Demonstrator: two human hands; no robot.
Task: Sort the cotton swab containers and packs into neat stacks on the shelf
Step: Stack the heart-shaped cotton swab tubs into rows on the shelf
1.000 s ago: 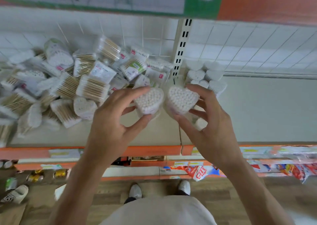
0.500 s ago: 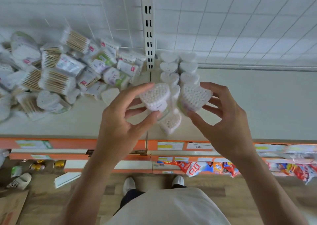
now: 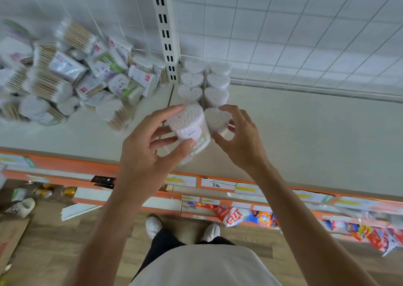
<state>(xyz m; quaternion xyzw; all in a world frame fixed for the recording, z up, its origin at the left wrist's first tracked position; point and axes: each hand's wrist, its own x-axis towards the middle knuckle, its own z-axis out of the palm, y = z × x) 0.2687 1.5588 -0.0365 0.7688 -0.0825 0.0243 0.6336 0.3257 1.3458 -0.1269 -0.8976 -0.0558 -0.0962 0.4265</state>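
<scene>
Head view: shelf (image 3: 294, 128) carries a loose heap of swab packs (image 3: 65, 78) at left and two neat rows of heart containers (image 3: 204, 82) by the upright. Left hand (image 3: 141, 152) pinches one heart container (image 3: 187, 122), right hand (image 3: 242, 139) cups another (image 3: 217, 118), both upright, probably just above the rows' near ends; right is nearer its slot.

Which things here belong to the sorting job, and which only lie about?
Job: left hand, right hand, two heart-shaped containers, stacked hearts, jumbled packs, shelf.
Lying about: snack bags, shoe.
</scene>
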